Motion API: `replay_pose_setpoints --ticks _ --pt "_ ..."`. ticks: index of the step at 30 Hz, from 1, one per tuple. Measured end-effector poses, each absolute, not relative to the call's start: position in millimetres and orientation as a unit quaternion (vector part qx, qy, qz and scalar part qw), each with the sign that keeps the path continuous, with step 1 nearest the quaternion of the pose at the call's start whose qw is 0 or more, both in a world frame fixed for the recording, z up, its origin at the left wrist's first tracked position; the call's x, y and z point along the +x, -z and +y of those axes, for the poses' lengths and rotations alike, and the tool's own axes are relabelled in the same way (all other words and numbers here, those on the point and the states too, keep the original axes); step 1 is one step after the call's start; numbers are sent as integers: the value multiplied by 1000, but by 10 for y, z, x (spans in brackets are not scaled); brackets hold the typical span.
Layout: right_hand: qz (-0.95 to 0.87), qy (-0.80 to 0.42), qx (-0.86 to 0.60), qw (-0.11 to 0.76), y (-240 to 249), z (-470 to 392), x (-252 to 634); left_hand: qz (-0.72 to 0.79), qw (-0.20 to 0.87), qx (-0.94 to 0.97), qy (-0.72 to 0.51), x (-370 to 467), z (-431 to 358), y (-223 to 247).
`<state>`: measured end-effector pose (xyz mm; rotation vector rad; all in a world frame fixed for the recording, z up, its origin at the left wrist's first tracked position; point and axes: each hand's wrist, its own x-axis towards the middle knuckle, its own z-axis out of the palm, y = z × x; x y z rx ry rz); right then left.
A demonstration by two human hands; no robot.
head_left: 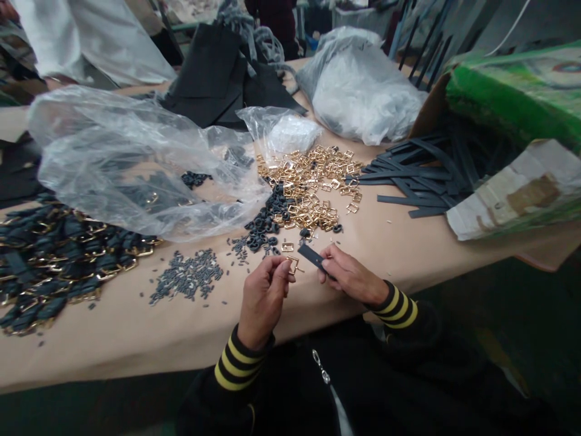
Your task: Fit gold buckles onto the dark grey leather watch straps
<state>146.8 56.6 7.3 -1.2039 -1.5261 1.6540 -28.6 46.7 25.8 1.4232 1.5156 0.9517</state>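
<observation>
In the head view, the person sits or stands close against the paper-brown table [390, 254], and both hands are up at its near edge. The left hand [264, 297] pinches a gold buckle [295, 264] between thumb and fingertips, a narrow hold on thin metal; the right hand [348, 275] grips a short dark strap [312, 257], thumb on top, its free end poking out just beside the buckle but, as far as I can tell, apart from it. That buckle looks the likelier thing to drop, since so little of it sits in the fingers, and if it fell it could get lost among the loose buckles [318, 172] just beyond. The strap could twist too, being held toward one end only. The small dark pieces [188, 275] lie scattered with no tray, so a brushing sleeve might sweep some away, and the crumpled plastic sheet [136, 157], if tugged, could drag the black loops [265, 221] along. As for writing, the green box [512, 91] carries some print, too blurred for me to read, and I make out no brand or label anywhere else.
</observation>
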Motion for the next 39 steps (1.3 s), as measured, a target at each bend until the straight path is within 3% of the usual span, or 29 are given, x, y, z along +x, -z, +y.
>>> replay_pose_setpoints --ticks 4,9,12,18,25,34,39 --pt "-563 -697 -350 275 -21 506 1533 578 471 524 -411 -277 461 -281" --pt "-561 -715 -303 286 -10 499 1561 455 704 360 -409 -190 389 -229" --pt "-580 -679 -328 307 -31 478 1523 419 760 302 -393 -88 341 -150" --pt "-665 -528 -389 357 -109 398 1443 433 726 325 -424 2 321 -17" --pt "-647 -555 -408 327 -93 432 1487 478 647 442 -397 -143 303 -66" --pt "-689 -492 -446 289 -104 461 1489 537 582 420 -443 -130 273 29" --pt "-655 -512 -469 297 -36 452 1457 568 516 514 -383 -152 312 -42"
